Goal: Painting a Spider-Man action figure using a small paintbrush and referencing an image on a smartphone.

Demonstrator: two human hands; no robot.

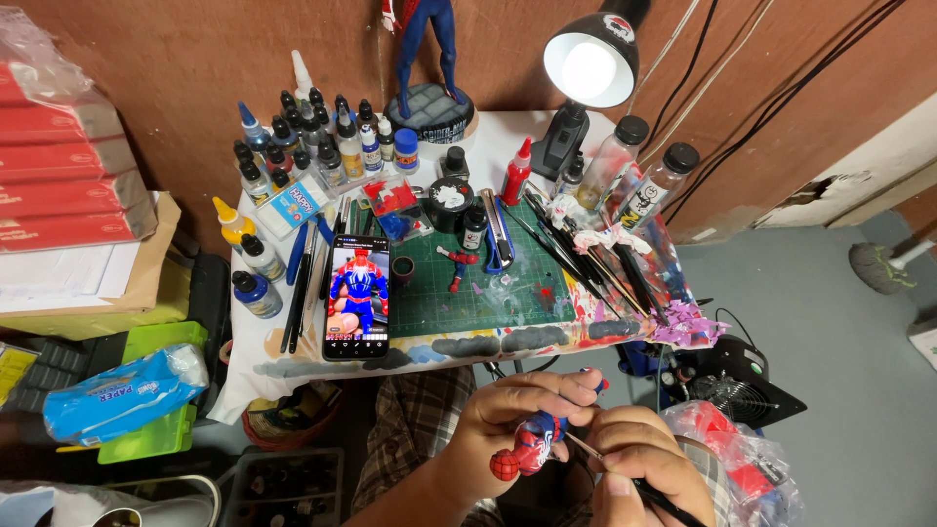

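Stack of red boxes [68, 161] far left, partly cut off. Blue tissue pack [122, 393] lower left on a green tray. Left hand [517, 410] closed around red-blue figurine [532, 451] below the table edge; right hand [644, 468] pinches thin brush [625, 476], tip at figurine; handle end cut off.

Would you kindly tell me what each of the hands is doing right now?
Left hand: closed around a red-and-blue figure.
Right hand: closed on a thin brush.
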